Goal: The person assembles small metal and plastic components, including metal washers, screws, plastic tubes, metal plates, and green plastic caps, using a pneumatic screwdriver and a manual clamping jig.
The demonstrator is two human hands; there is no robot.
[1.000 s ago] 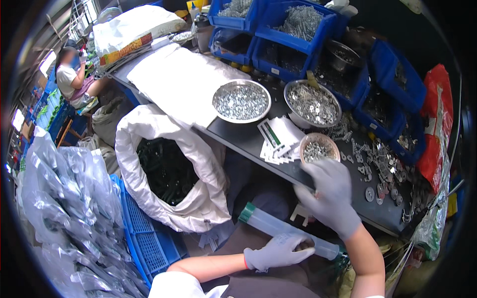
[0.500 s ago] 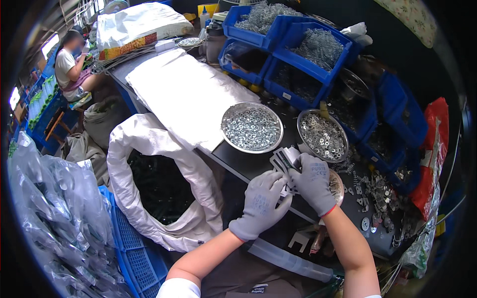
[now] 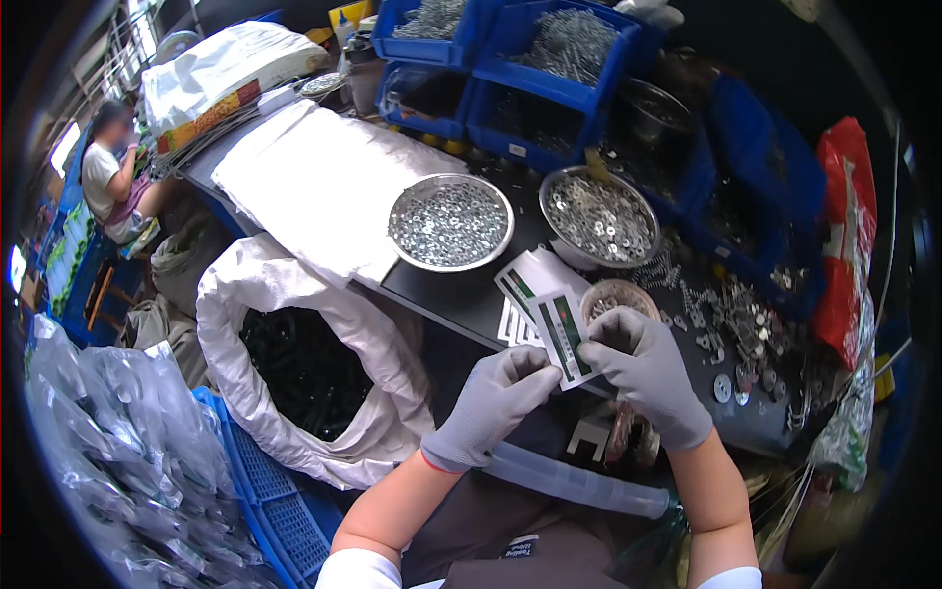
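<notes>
Both my hands wear grey knitted gloves. A green and white printed card (image 3: 561,336) is held up just beyond the bench's front edge. My right hand (image 3: 648,368) pinches its right side between thumb and fingers. At the card's lower left corner, my left hand (image 3: 498,398) has its thumb and fingertips closed on the edge. Behind it lie more green and white cards (image 3: 517,282), partly covered by the held one. White slotted strips (image 3: 512,326) show beneath those. A small shallow bowl of parts (image 3: 620,294) sits just past my right fingers.
Metal bowls of washers (image 3: 451,224) and of flat metal pieces (image 3: 601,218) stand behind. Blue bins (image 3: 549,69) line the back; loose hardware (image 3: 741,324) covers the right. An open white sack (image 3: 231,383) stands at left near a blue crate (image 3: 270,491). Another person (image 3: 116,177) sits far left.
My hands have drawn apart and turned one card upright to face me. The stack they covered now rests on the bench behind. The view has shifted right.
</notes>
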